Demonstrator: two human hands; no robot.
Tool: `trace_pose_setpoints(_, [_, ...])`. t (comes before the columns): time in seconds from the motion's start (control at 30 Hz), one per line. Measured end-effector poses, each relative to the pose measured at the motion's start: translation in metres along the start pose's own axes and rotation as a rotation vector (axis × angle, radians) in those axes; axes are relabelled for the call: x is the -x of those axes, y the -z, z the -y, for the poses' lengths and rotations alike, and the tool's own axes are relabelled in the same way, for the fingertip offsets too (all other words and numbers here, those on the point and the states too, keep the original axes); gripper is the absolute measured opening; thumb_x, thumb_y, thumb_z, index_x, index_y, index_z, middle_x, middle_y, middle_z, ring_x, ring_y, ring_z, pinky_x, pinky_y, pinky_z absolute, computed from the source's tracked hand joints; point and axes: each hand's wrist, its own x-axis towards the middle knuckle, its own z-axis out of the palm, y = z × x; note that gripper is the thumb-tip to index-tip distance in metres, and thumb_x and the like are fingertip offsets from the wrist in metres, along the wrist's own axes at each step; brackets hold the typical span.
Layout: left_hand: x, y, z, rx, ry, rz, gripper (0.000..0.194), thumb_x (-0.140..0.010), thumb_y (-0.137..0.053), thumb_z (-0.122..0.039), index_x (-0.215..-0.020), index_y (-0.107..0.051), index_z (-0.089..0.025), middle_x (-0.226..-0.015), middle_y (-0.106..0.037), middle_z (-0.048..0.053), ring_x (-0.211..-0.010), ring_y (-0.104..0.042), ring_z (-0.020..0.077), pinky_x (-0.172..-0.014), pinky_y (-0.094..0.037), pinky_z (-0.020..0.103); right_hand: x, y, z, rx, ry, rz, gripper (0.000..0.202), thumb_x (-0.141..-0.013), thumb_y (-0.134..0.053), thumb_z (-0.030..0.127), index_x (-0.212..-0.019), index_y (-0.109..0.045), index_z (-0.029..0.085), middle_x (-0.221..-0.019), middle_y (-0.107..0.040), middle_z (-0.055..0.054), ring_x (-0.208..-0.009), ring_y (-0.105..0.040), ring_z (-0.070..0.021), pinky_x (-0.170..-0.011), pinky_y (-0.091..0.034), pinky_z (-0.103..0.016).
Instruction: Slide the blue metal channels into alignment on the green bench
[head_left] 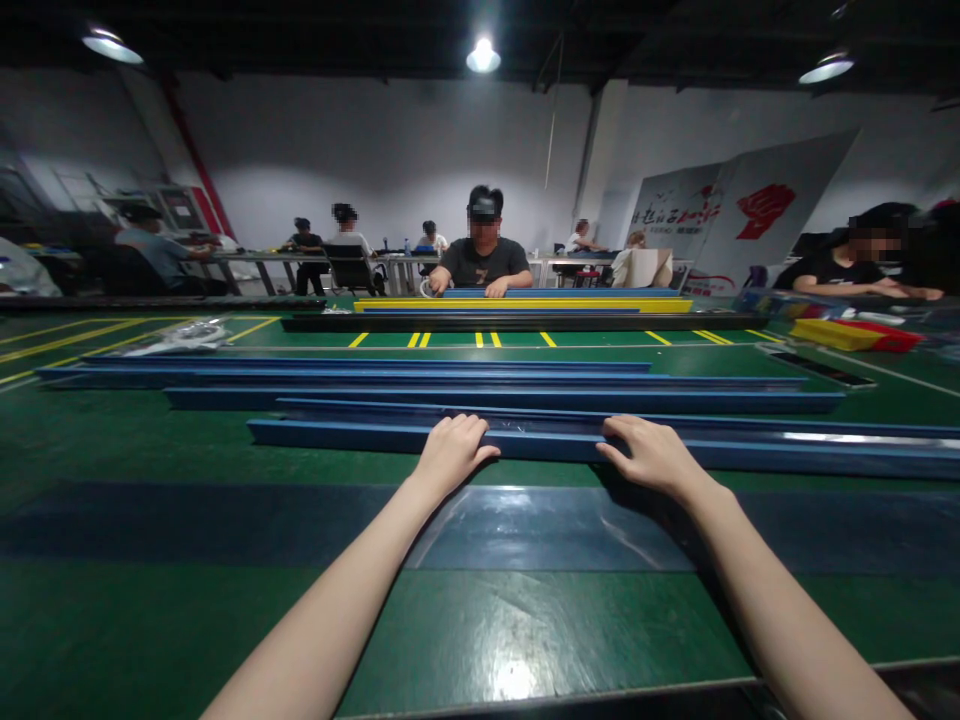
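A long blue channel strip (547, 445) lies across the green table in front of me, its open trough facing up. My left hand (456, 445) grips its near wall, fingers over the edge and thumb on the front face. Farther right, my right hand (646, 452) holds the same wall in a similar way, with its fingertips inside the trough. Between my forearms and the table lies a flat clear plastic sheet (517, 525), running left to right. Several more blue channels (502, 398) lie parallel just beyond the gripped one.
A black strip (525, 322) and a yellow strip (585, 305) lie farther back, before a seated co-worker (484, 262). Clear plastic bags (184, 335) rest at left. At right are a phone-like dark slab (821, 367) and a yellow tray (834, 335).
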Motion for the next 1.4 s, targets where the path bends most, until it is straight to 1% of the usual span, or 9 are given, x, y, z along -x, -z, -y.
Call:
trace_pose_setpoints(0.1, [0.0, -0.001, 0.0, -0.019, -0.009, -0.011, 0.03, -0.08, -0.047, -0.046, -0.086, -0.052, -0.017, -0.086, -0.061, 0.003, -0.083, -0.052, 0.0179, -0.068, -0.033, 0.028, -0.002, -0.002, 0.007, 0.003, 0.014, -0.009, 0.031, -0.084, -0.035, 0.044, -0.08, -0.053, 0.019, -0.086, -0.061, -0.006, -0.08, -0.056, -0.0186, -0.061, -0.033, -0.026])
trace_pose_setpoints(0.2, [0.0, -0.002, 0.0, -0.027, -0.013, -0.023, 0.03, -0.08, -0.047, -0.046, -0.086, -0.052, -0.017, -0.085, -0.061, 0.003, -0.083, -0.052, 0.0181, -0.068, -0.033, 0.029, -0.007, -0.005, 0.022, 0.015, 0.071, -0.063, 0.035, -0.085, -0.033, 0.047, -0.08, -0.053, 0.019, -0.084, -0.06, -0.006, -0.078, -0.054, -0.018, -0.06, -0.033, -0.025])
trace_pose_setpoints(0.3, [0.001, -0.002, 0.0, -0.03, -0.015, -0.029, 0.03, -0.08, -0.047, -0.045, -0.086, -0.052, -0.017, -0.085, -0.06, 0.003, -0.083, -0.052, 0.0182, -0.067, -0.033, 0.029, -0.014, -0.01, 0.039, 0.034, 0.159, -0.146, 0.031, -0.084, -0.038, 0.044, -0.082, -0.053, 0.017, -0.083, -0.059, -0.007, -0.079, -0.053, -0.0176, -0.062, -0.033, -0.025])
trace_pose_setpoints(0.43, [0.0, -0.002, 0.0, -0.042, -0.023, -0.029, 0.03, -0.08, -0.047, -0.046, -0.086, -0.052, -0.017, -0.085, -0.06, 0.004, -0.083, -0.052, 0.0179, -0.067, -0.032, 0.028, -0.021, -0.014, 0.047, 0.036, 0.143, -0.176, 0.024, -0.085, -0.042, 0.036, -0.076, -0.054, 0.017, -0.077, -0.059, -0.005, -0.072, -0.053, -0.0147, -0.056, -0.029, -0.024])
trace_pose_setpoints(0.6, [0.0, -0.001, 0.0, -0.075, -0.036, -0.037, 0.031, -0.079, -0.048, -0.046, -0.087, -0.052, -0.016, -0.085, -0.06, 0.003, -0.083, -0.052, 0.0182, -0.067, -0.032, 0.028, -0.022, -0.012, 0.044, 0.044, 0.147, -0.15, 0.021, -0.083, -0.044, 0.033, -0.074, -0.054, 0.017, -0.075, -0.059, -0.005, -0.07, -0.053, -0.014, -0.052, -0.023, -0.024])
trace_pose_setpoints(0.77, [0.0, -0.004, 0.001, -0.07, -0.048, -0.059, 0.032, -0.077, -0.051, -0.045, -0.089, -0.052, -0.016, -0.087, -0.06, 0.003, -0.083, -0.052, 0.0184, -0.068, -0.032, 0.029, -0.018, -0.008, 0.037, 0.039, 0.144, -0.134, 0.021, -0.084, -0.041, 0.031, -0.074, -0.053, 0.017, -0.076, -0.059, -0.005, -0.069, -0.053, -0.0136, -0.051, -0.022, -0.024])
trace_pose_setpoints(0.97, [0.0, -0.005, 0.002, -0.056, -0.07, -0.063, 0.03, -0.076, -0.054, -0.044, -0.09, -0.052, -0.017, -0.091, -0.059, 0.003, -0.084, -0.051, 0.018, -0.068, -0.033, 0.028, -0.012, -0.006, 0.026, 0.043, 0.102, -0.096, 0.022, -0.084, -0.038, 0.032, -0.073, -0.052, 0.018, -0.076, -0.06, -0.005, -0.07, -0.054, -0.0146, -0.052, -0.022, -0.024])
trace_pose_setpoints(1.2, [0.0, -0.001, 0.001, -0.044, -0.074, -0.05, 0.03, -0.075, -0.056, -0.042, -0.093, -0.052, -0.018, -0.096, -0.059, 0.002, -0.088, -0.05, 0.0182, -0.069, -0.033, 0.028, -0.005, -0.004, 0.012, 0.069, 0.034, -0.075, 0.023, -0.081, -0.04, 0.035, -0.071, -0.053, 0.018, -0.077, -0.062, -0.005, -0.069, -0.055, -0.0155, -0.051, -0.021, -0.025])
trace_pose_setpoints(1.4, [-0.001, -0.004, 0.0, -0.028, -0.075, -0.042, 0.026, -0.076, -0.056, -0.039, -0.09, -0.053, -0.018, -0.094, -0.061, 0.002, -0.087, -0.05, 0.0183, -0.069, -0.033, 0.029, -0.003, -0.002, 0.01, 0.061, -0.006, -0.074, 0.024, -0.079, -0.043, 0.037, -0.069, -0.054, 0.019, -0.074, -0.062, -0.005, -0.068, -0.055, -0.0161, -0.051, -0.022, -0.025])
